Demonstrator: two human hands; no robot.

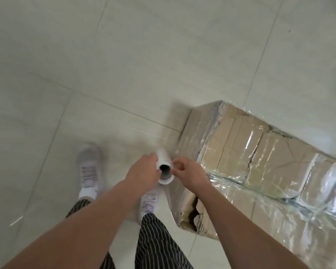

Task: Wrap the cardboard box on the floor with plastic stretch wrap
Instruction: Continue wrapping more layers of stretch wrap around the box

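Note:
A large cardboard box (260, 164) lies on the tiled floor at the right, its top and near side covered in shiny clear stretch wrap, with a torn corner near my leg. The white roll of stretch wrap (164, 164) stands upright beside the box's near corner, its grey core facing me. My left hand (144, 173) grips the roll from the left. My right hand (188, 171) holds its right side with curled fingers. A sheet of film runs from the roll to the box side.
My two white sneakers (90, 171) and striped trousers (155, 239) are below the roll, close to the box's torn corner (194, 212). Pale floor tiles (105, 74) spread out to the left and ahead.

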